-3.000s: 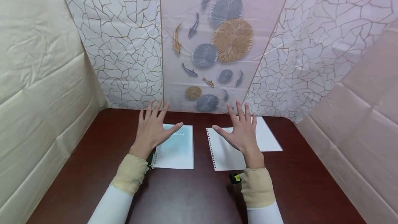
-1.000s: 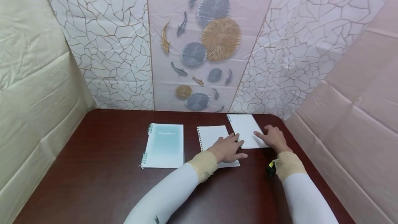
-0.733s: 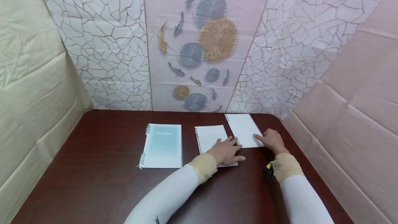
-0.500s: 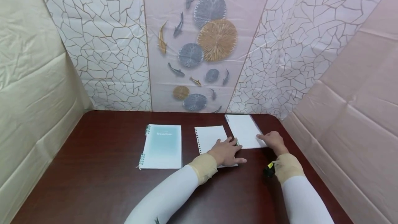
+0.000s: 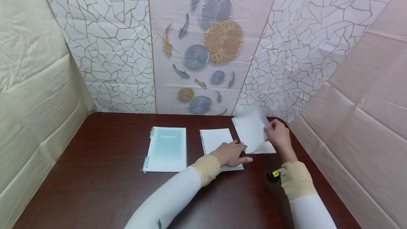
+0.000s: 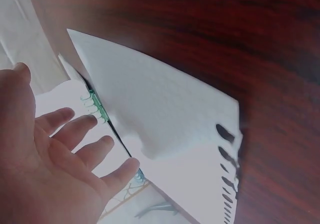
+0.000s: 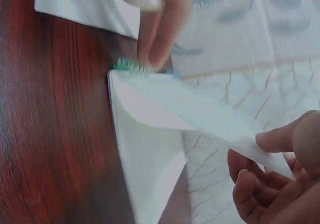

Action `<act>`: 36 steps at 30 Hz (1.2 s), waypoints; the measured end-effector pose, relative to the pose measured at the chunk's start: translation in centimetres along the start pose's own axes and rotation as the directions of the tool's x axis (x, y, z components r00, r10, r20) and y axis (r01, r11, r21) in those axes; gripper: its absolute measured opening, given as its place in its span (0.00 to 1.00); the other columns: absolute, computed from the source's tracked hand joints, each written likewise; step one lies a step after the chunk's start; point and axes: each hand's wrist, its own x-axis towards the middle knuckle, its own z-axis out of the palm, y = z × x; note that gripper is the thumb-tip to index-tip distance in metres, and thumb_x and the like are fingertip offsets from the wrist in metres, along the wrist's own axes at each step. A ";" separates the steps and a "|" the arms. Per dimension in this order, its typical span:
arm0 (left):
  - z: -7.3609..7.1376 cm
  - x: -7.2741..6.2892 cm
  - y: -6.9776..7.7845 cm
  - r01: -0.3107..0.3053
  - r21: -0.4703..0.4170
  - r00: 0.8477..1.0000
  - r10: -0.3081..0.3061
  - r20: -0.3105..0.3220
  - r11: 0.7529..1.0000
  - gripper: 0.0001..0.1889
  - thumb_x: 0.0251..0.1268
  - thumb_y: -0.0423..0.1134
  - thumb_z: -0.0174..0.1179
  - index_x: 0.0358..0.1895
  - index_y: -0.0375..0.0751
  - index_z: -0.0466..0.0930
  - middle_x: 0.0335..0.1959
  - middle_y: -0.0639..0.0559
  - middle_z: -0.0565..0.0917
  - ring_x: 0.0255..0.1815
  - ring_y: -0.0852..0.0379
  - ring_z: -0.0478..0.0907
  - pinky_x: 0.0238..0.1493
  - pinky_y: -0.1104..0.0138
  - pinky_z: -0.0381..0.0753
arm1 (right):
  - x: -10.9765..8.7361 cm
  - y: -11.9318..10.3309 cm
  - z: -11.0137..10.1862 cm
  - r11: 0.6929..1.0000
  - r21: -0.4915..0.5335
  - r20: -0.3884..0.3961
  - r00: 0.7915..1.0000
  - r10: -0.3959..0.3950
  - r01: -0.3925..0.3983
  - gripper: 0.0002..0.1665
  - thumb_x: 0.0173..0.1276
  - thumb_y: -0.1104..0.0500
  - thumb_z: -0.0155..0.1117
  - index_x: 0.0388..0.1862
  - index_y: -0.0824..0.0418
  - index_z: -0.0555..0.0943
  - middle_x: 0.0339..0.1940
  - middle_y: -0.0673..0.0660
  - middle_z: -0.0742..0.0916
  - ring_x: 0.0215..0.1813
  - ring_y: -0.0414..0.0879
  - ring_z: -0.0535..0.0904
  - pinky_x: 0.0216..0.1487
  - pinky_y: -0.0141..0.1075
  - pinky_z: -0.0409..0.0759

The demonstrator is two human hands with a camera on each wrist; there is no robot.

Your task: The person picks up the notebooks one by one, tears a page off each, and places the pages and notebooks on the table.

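Observation:
My right hand (image 5: 279, 138) pinches the right edge of a white page (image 5: 252, 130) and holds it raised off the open ring-bound notebook (image 5: 266, 148). In the right wrist view the page (image 7: 215, 116) curves up between thumb and fingers (image 7: 282, 138), with another white leaf beneath it. My left hand (image 5: 229, 154) lies over a loose punched sheet (image 5: 215, 139), fingers spread, fingertips at the notebook's ringed left edge. The left wrist view shows those fingers relaxed beside the green rings (image 6: 97, 107); the sheet's torn holes (image 6: 226, 156) face away from the notebook.
A closed teal-and-white notebook (image 5: 166, 153) marked "freedom", with rings on its left, lies further left on the dark red table (image 5: 105, 172). A patterned backdrop (image 5: 117, 59) stands behind the table, with beige cloth (image 5: 35, 91) at the sides.
Both hands came down from above the table and moved right to the open notebook. Since half a second ago, the right hand has lifted a page; the left has stayed nearly still.

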 end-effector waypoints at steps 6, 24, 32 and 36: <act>0.3 0.2 -0.2 -0.006 -0.026 1.000 0.006 -0.010 1.000 0.40 0.80 0.73 0.39 0.81 0.52 0.67 0.80 0.59 0.70 0.82 0.51 0.63 0.72 0.53 0.74 | -1.0 -2.8 0.7 0.986 -0.134 -0.123 0.985 -0.119 0.102 0.10 0.76 0.58 0.64 0.42 0.66 0.80 0.35 0.65 0.86 0.38 0.62 0.82 0.38 0.53 0.79; 0.4 0.6 -1.0 0.023 -0.301 0.997 -0.042 -0.059 0.953 0.36 0.86 0.64 0.39 0.81 0.44 0.66 0.75 0.49 0.77 0.77 0.51 0.71 0.73 0.62 0.73 | -2.5 -4.0 1.1 0.978 -0.191 -0.158 0.980 -0.118 0.087 0.15 0.79 0.54 0.61 0.50 0.66 0.82 0.39 0.69 0.87 0.40 0.67 0.85 0.37 0.60 0.81; -2.7 1.2 -2.5 0.088 -0.766 0.939 -0.310 -0.150 0.637 0.39 0.84 0.66 0.41 0.81 0.40 0.63 0.65 0.44 0.84 0.61 0.48 0.85 0.58 0.59 0.84 | -4.3 -6.2 2.6 0.978 -0.074 -0.205 0.957 -0.207 0.196 0.18 0.78 0.59 0.57 0.58 0.68 0.84 0.47 0.71 0.90 0.31 0.61 0.85 0.35 0.55 0.83; -4.2 1.0 -3.5 0.070 -0.932 0.922 -0.380 -0.075 0.355 0.39 0.85 0.66 0.40 0.83 0.39 0.56 0.68 0.35 0.80 0.53 0.38 0.88 0.43 0.58 0.90 | -5.2 -7.6 3.9 0.958 -0.101 -0.198 0.938 -0.283 0.268 0.19 0.77 0.60 0.60 0.57 0.68 0.88 0.43 0.68 0.92 0.28 0.58 0.84 0.32 0.53 0.83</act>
